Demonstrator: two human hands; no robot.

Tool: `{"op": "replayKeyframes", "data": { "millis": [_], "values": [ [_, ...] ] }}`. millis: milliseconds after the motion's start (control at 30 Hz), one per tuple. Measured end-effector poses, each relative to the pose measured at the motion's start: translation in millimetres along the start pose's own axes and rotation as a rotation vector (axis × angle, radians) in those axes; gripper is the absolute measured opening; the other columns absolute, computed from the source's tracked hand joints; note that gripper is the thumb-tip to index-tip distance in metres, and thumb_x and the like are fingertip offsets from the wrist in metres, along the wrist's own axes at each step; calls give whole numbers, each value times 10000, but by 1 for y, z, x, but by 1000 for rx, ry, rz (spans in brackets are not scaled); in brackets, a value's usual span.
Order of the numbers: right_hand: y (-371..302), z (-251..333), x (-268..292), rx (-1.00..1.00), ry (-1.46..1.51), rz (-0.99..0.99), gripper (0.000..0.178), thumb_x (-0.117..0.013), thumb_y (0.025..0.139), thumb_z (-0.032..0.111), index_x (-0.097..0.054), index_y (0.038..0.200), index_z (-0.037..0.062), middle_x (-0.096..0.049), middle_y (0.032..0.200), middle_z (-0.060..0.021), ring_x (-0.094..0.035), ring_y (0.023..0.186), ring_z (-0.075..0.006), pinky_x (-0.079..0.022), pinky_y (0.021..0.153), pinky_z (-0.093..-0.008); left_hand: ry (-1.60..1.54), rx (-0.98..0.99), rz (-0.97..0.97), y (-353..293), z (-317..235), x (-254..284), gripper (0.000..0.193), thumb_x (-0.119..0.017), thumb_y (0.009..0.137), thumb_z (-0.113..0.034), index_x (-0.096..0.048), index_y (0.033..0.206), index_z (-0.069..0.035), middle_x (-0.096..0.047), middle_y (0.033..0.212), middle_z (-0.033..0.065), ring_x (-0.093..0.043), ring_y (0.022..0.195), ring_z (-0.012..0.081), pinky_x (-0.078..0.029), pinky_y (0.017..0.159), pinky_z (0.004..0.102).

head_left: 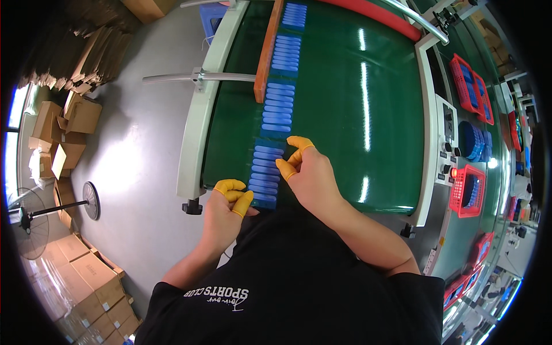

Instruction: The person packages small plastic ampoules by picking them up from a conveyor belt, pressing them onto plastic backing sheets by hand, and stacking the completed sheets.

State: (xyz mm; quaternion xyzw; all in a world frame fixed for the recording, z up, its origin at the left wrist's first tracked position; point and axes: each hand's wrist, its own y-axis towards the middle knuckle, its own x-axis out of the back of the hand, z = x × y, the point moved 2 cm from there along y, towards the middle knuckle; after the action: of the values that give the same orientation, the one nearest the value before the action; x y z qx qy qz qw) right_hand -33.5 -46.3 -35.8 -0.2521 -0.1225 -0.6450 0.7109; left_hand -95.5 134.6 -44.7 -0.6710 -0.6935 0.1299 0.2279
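The nearest blue tray (265, 203) lies at the near end of the green conveyor belt, holding a row of several light-blue oblong pieces (265, 170). At its near left corner is my left hand (223, 214), fingers curled and closed on the tray's edge, with yellow finger covers on several fingers. My right hand (309, 171) is at the tray's far right side, its yellow-covered thumb and index finger apart. Whether those fingertips touch the tray is hard to tell. Beyond it, another blue tray (276, 134) with similar pieces lies in line on the belt.
A brown guide bar (268, 57) runs along the left of the tray line, on a metal rod (230, 76). Rightward stand a control panel (445, 138) and a red basket (467, 192). Cartons (86, 276) and a fan (26, 221) occupy the left floor.
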Motion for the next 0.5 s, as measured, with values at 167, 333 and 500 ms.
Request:
{"op": "replayKeyframes", "data": {
  "millis": [167,333,500],
  "values": [
    [0,1,2,-16,33,6,436,-704,805,111,-547,1161,-85,-595,631,-99,-585,545,-232,-467,548,-345,-15,-16,-9,0,1,1,195,-589,906,-36,-476,1035,57,-627,820,132,-661,654,168,-534,596,253],
    [-2,1,1,9,20,-1,420,-710,801,117,-562,1143,-78,-593,665,-109,-584,568,-236,-469,558,-347,15,-12,20,1,-2,0,161,-588,909,-38,-486,996,51,-633,823,121,-661,656,164,-522,600,246],
    [-2,-1,1,8,21,7,390,-713,799,122,-582,1110,-73,-590,700,-120,-587,594,-242,-473,576,-353,48,2,36,2,-5,-2,156,-592,908,-44,-488,979,48,-636,795,109,-665,662,160,-509,592,240]
  ]
}}
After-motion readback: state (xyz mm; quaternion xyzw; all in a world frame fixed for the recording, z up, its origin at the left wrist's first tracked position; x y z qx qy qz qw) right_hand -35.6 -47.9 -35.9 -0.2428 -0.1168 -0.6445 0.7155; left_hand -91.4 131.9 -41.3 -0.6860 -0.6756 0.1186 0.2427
